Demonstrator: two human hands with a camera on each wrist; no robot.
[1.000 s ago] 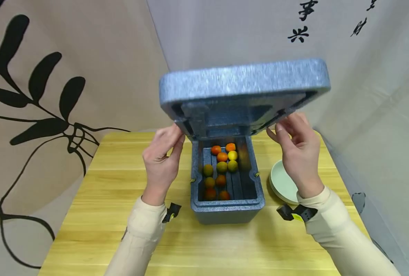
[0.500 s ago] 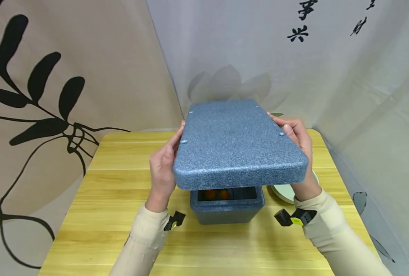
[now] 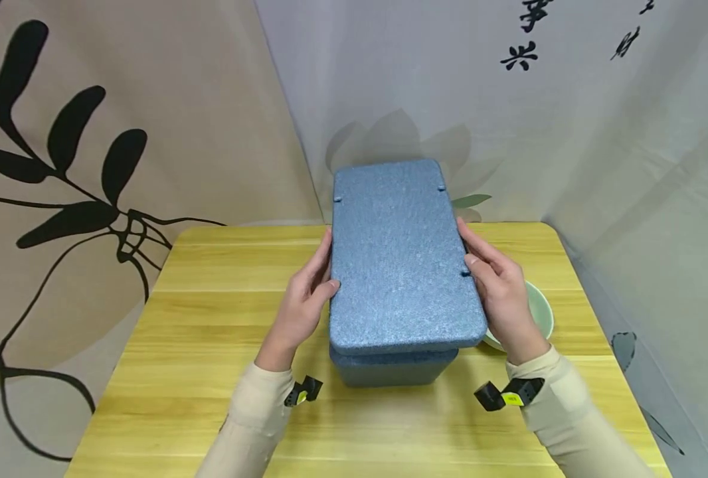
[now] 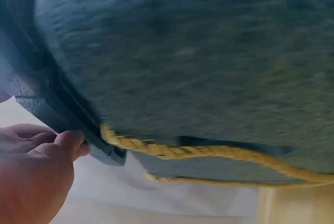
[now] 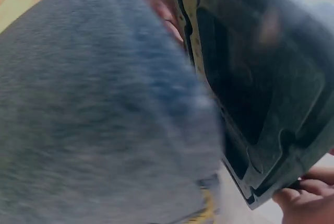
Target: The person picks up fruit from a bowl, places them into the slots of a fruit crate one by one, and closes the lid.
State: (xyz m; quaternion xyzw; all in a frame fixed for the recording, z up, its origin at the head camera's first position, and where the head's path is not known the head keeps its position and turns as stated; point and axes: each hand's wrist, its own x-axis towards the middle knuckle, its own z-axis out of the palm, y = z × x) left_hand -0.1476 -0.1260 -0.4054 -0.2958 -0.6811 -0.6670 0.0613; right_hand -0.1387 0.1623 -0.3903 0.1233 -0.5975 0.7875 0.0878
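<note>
Head view: blue foam lid [image 3: 403,259] lying over the foam box [image 3: 390,368] mid-worktop [image 3: 210,372], long axis running away, gripped on its long edges by left hand [image 3: 303,303] and right hand [image 3: 499,292], equally near.

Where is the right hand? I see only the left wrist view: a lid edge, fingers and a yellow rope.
Observer: The right hand holds the lid by its right edge, opposite the left hand.
Operator: Is the lid closed on the box at that side?
Observer: No. The right wrist view shows the lid's underside tilted off the box, with a gap between them.
Operator: Is something beside the box?
Observer: A green bowl stands on the table, right of the box and partly behind the right hand.
</note>
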